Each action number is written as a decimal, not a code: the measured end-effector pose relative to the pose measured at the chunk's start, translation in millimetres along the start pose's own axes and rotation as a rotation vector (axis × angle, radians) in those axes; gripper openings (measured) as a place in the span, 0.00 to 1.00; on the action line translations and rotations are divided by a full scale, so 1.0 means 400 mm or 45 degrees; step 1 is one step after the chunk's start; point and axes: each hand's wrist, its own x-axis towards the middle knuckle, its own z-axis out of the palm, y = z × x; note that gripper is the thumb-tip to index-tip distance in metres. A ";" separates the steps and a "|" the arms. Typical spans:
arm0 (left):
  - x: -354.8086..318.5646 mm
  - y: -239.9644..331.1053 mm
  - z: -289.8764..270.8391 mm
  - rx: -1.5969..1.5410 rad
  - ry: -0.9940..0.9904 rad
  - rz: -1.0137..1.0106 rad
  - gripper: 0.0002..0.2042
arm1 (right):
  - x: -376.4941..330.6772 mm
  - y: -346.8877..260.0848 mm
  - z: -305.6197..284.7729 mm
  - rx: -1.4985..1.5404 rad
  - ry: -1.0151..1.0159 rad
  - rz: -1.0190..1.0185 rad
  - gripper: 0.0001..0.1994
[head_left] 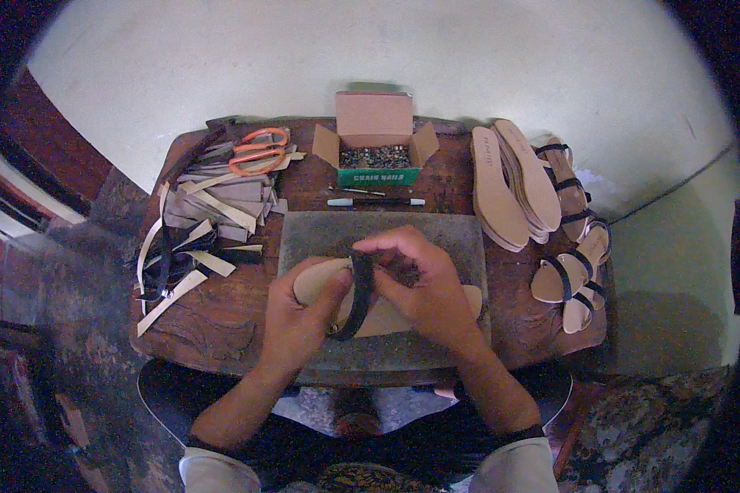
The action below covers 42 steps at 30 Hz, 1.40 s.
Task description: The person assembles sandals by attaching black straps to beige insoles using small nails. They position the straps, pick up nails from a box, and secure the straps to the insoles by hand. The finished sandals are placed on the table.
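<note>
A tan sandal sole [380, 320] lies slantwise over a dark grey mat [312, 232], its rounded end on the left. My left hand [300, 308] grips that end, with the thumb pressed on top beside a black strap [359, 300]. The strap arches across the sole from edge to edge. From the right, my right hand [426, 283] is closed at the strap's far end, its index finger and thumb against it. The hand hides exactly what lies between the fingertips.
Behind the mat lie a marker pen [376, 202] and an open green box [376, 174] of small nails. At left are orange-handled scissors [259, 152] on grey and cream strips [222, 193]. Stacked soles [500, 193] and finished black-strapped sandals [566, 275] occupy the right, beside the wall.
</note>
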 end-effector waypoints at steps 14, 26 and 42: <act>0.012 -0.019 -0.009 -0.012 0.067 -0.138 0.09 | -0.001 0.007 0.012 -0.181 0.024 -0.214 0.16; 0.024 -0.017 -0.017 -0.131 0.062 -0.141 0.08 | -0.002 -0.037 0.005 -0.489 0.055 -0.357 0.19; 0.073 -0.015 -0.075 -0.599 0.127 -0.101 0.08 | -0.017 -0.074 -0.067 -1.003 -0.161 -0.183 0.34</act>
